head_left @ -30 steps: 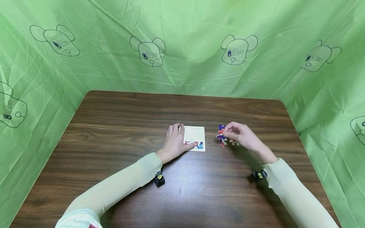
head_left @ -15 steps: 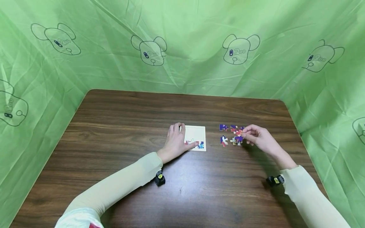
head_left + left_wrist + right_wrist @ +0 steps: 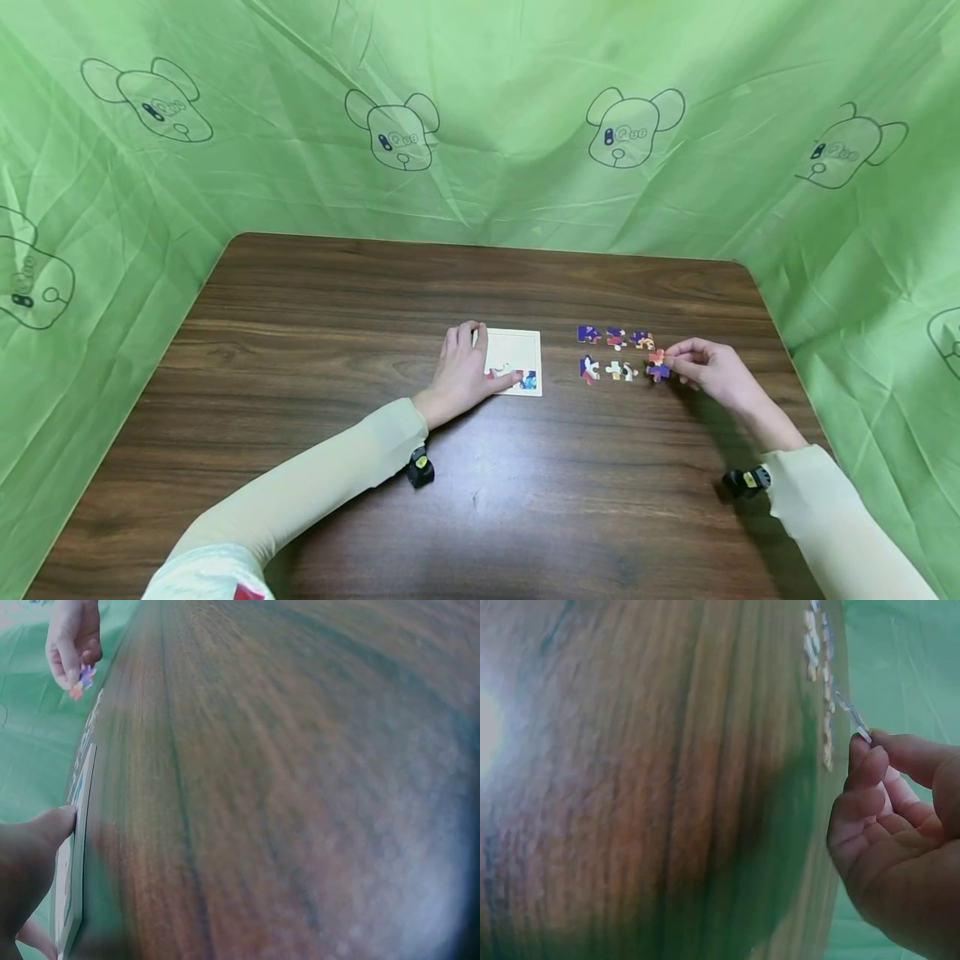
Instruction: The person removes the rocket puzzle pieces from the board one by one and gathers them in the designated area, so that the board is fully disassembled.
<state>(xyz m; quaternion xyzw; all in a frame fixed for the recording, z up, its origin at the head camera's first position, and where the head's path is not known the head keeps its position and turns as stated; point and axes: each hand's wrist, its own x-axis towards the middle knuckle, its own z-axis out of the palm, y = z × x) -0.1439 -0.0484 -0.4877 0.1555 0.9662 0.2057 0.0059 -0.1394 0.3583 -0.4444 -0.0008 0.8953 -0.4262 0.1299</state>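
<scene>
My right hand (image 3: 705, 367) pinches a red and purple jigsaw piece (image 3: 657, 367) between thumb and fingertips, at the right end of the loose pieces. In the right wrist view this jigsaw piece (image 3: 853, 718) shows edge-on, tilted above the table. My left hand (image 3: 467, 367) rests on the left part of a square white puzzle board (image 3: 517, 346). Its fingers lie along the board's left side, and its thumb presses near the lower edge. A few coloured pieces (image 3: 528, 380) lie inside the frame along that edge, partly hidden by the thumb.
Several loose jigsaw pieces (image 3: 588, 335) lie in two rows to the right of the board, on a dark wood table (image 3: 360, 292). Green cloth (image 3: 510, 192) printed with bear-like heads hangs behind and at both sides. Each wrist carries a small black camera (image 3: 421, 468).
My right hand has moved to the right with the pinched jigsaw piece, past the loose pieces, which now show uncovered. The left hand and board have stayed in place.
</scene>
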